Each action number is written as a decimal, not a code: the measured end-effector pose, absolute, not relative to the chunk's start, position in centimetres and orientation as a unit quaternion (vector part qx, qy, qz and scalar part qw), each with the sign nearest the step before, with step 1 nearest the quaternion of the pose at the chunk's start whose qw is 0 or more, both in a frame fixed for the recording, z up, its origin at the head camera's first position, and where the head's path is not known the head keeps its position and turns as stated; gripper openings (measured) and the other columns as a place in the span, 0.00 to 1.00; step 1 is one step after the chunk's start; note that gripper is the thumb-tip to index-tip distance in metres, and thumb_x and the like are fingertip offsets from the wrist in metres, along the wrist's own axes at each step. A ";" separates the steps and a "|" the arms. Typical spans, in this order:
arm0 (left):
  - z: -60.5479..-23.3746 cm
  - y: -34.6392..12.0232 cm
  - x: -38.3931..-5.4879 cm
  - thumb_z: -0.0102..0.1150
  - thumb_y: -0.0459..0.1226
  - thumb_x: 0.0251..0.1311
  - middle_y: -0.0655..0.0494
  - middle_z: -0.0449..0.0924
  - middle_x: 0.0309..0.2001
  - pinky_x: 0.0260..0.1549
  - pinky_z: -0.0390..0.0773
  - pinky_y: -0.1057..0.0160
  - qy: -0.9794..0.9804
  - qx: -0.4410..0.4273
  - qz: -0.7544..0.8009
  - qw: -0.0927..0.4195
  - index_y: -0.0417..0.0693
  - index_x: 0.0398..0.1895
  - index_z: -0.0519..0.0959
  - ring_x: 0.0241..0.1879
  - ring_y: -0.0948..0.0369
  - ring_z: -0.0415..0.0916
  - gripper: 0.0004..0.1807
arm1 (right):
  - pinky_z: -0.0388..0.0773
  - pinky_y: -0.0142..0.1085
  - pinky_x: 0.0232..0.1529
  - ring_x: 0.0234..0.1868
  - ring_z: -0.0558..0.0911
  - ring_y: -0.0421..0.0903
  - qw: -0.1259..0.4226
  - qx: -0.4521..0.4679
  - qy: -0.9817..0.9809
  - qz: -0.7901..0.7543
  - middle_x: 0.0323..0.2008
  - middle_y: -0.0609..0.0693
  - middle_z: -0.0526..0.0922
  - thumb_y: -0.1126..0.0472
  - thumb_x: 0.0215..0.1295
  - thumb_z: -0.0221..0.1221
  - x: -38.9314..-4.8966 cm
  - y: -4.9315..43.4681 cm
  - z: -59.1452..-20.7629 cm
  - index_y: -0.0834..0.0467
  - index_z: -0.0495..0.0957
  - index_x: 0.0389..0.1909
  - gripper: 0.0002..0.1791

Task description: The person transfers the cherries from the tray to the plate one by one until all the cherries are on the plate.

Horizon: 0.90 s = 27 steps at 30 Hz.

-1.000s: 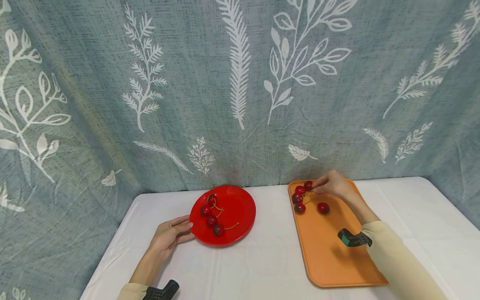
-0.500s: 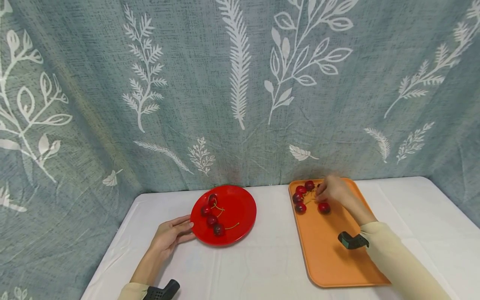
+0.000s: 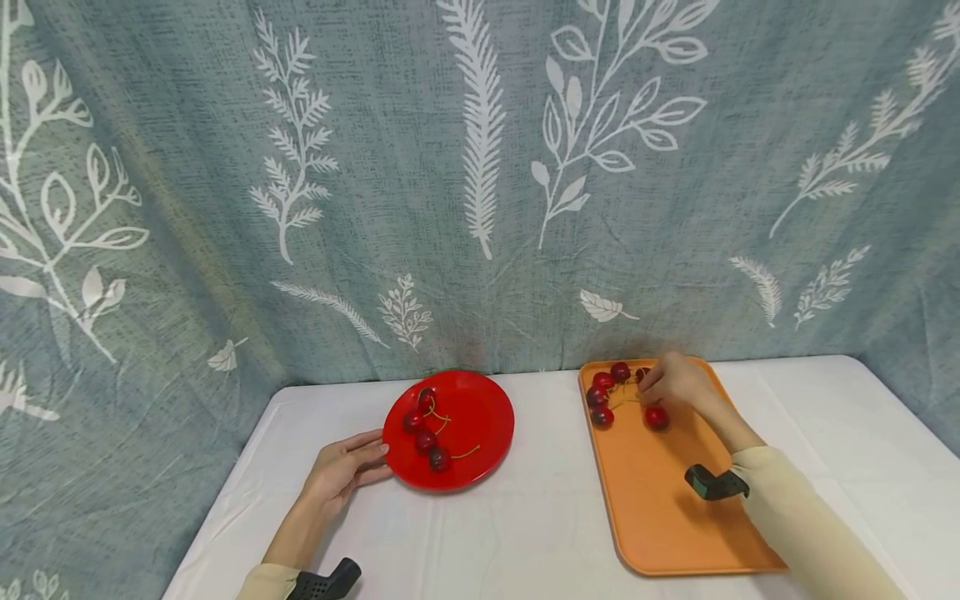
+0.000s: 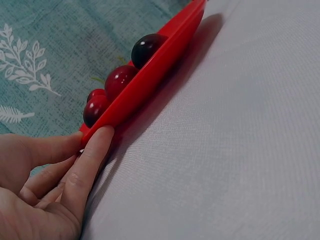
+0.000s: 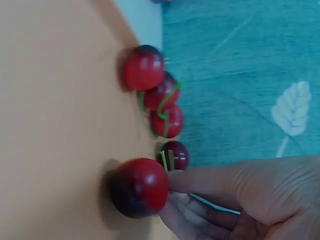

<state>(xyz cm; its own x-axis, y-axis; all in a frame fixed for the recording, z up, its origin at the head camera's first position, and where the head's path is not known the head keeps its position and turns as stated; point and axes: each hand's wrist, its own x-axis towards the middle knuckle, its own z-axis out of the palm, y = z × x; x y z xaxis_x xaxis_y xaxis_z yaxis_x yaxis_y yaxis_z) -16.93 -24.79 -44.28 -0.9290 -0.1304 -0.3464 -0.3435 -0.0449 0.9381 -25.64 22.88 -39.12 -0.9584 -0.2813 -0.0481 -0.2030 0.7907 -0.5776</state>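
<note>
My left hand (image 3: 335, 472) pinches the left rim of a red plate (image 3: 483, 429); in the left wrist view its fingers (image 4: 97, 145) meet the rim from both sides. Several cherries (image 3: 425, 441), some with green stems showing, lie on the plate's left half. Over the far end of an orange tray (image 3: 630, 508), my right hand (image 3: 678, 385) pinches a dark-red cherry (image 5: 142, 187) at its stem side, fingertips against it. The stem there is mostly hidden by the fingers. More cherries (image 3: 597, 397) line the tray's far left corner, and one cherry (image 3: 642, 374) sits just behind the fingertips.
A white-covered table (image 3: 547, 500) carries both plate and tray, with a strip of cloth between them. A patterned blue-green curtain (image 3: 375, 208) hangs close behind the table's far edge.
My right hand has moved from the far left corner group toward the nearer single cherry, which has shifted slightly right. A cherry now shows at the tray's far edge. My left hand stays on the plate.
</note>
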 end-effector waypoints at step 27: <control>-44.5 -24.9 -16.9 0.57 0.30 0.66 0.36 0.75 0.59 0.41 0.85 0.57 0.687 -0.171 0.702 0.076 0.28 0.66 0.65 0.40 0.58 0.85 0.27 | 0.79 0.41 0.55 0.38 0.86 0.38 0.163 -0.020 0.689 -0.706 0.46 0.58 0.85 0.72 0.66 0.59 -24.7 19.0 -38.0 0.78 0.66 0.62 0.26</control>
